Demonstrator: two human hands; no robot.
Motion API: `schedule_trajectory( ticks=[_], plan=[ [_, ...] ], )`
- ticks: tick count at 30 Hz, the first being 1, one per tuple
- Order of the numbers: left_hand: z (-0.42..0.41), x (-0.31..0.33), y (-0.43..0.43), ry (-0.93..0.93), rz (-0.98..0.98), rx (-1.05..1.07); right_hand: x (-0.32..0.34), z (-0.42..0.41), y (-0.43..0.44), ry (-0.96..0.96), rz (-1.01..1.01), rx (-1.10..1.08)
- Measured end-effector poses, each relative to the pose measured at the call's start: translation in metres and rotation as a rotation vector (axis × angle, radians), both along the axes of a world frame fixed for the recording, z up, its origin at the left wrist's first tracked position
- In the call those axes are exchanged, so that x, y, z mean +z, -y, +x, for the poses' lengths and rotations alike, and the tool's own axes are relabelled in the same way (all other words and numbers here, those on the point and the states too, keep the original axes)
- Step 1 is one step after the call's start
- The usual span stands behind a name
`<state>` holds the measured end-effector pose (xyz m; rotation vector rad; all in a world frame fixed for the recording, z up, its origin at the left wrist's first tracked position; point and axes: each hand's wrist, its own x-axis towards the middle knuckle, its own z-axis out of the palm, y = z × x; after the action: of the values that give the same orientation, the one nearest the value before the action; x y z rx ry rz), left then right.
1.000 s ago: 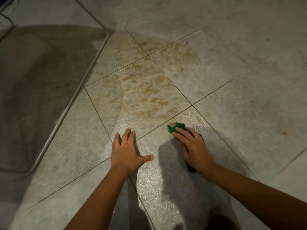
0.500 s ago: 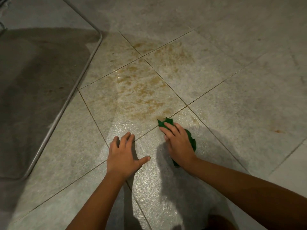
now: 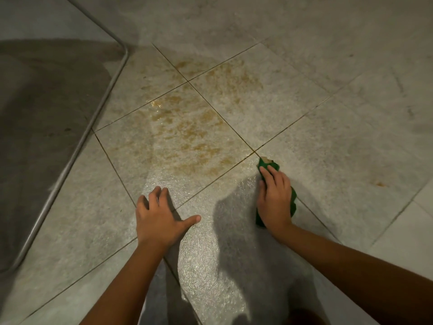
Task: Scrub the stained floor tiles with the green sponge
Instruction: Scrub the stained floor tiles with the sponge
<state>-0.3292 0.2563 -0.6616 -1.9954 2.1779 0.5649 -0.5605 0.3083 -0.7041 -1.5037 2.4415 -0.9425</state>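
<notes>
From the head view, we look down at a pale tiled floor crossed by dark grout lines. A broad brownish-orange stain spreads over the tiles ahead of us, and the tile nearest us glistens wet.

Our right hand presses flat on the green sponge, just past where four tiles meet at the stain's near right edge. The fingers lie straight and close together along the top of the sponge, pinning it to the floor instead of curling round it; green shows beyond the fingertips and beside the wrist. We judge this flat press spreads force for scrubbing.

Our left hand rests empty on the floor, palm down, with spread fingers and thumb stuck out to the right, apparently bracing our weight as we lean forward. Both forearms reach in from the bottom edge.

At the left, a bent metal tube frames a grey mat, well apart from the sponge.
</notes>
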Motion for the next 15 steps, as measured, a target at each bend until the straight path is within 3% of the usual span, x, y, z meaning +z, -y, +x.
schedule_trajectory(
  ticks=[9, 15],
  plan=[
    [0.001, -0.001, -0.002, 0.022, -0.004, -0.017, 0.002, -0.012, -0.022, -0.044, 0.126, 0.467],
    [0.0, -0.002, -0.001, 0.033, 0.018, -0.012, 0.001, -0.01, 0.0, 0.012, 0.044, 0.233]
  ],
)
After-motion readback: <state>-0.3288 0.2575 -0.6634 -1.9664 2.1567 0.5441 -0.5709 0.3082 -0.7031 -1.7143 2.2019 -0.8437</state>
